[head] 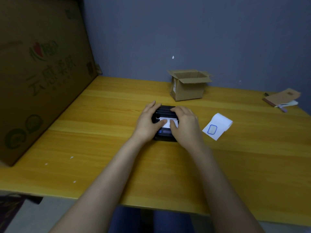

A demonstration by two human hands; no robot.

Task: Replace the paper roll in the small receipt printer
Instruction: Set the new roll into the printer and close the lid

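A small black receipt printer (pixel 165 110) sits mid-table on the yellow wooden table (pixel 101 132). A strip of white paper (pixel 165 123) comes out over its top. My left hand (pixel 148 121) lies on the printer's left side with its thumb on the paper. On the printer's right side rests my right hand (pixel 185 122), its thumb also pressing the paper. Both hands cover most of the printer's body. To the right of the printer lies a white paper roll (pixel 218 126), partly unrolled, with a blue rounded square drawn on its loose end.
A small open cardboard box (pixel 188 88) stands behind the printer near the grey wall. A large printed cardboard box (pixel 38 73) fills the table's left side. A brown notebook with papers (pixel 282 98) lies at the far right edge. Small white scraps dot the front left.
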